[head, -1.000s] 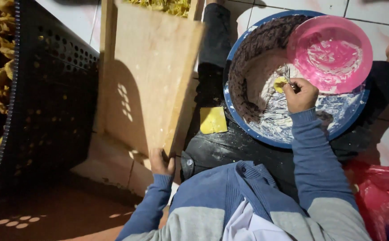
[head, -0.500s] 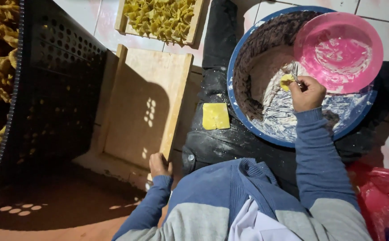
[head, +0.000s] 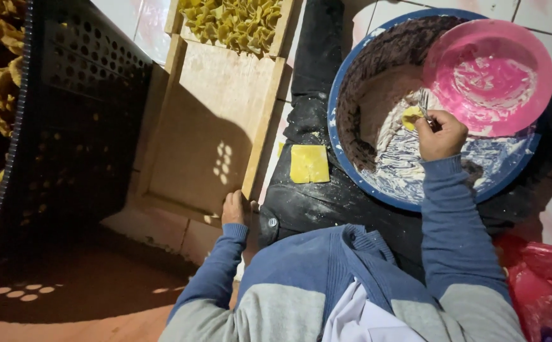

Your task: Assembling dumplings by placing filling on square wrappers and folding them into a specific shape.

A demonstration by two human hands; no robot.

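Now the left hand (head: 233,209) grips the near edge of the empty wooden tray (head: 209,126), which a second ago stood tilted up and has come down flat, its long axis running away from the person toward a filled tray (head: 235,20) at its far end. A yellow dough square (head: 309,163) lies on the dark-trousered lap. Farther right, the right hand (head: 439,134) stays closed on a fork (head: 423,101) over a yellow piece (head: 411,117) inside the blue basin (head: 345,161), beside a pink bowl (head: 488,76) at its far rim.

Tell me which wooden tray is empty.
The near wooden tray, its corner gripped by the left hand, is bare; the far tray beyond it holds folded yellow dumplings.
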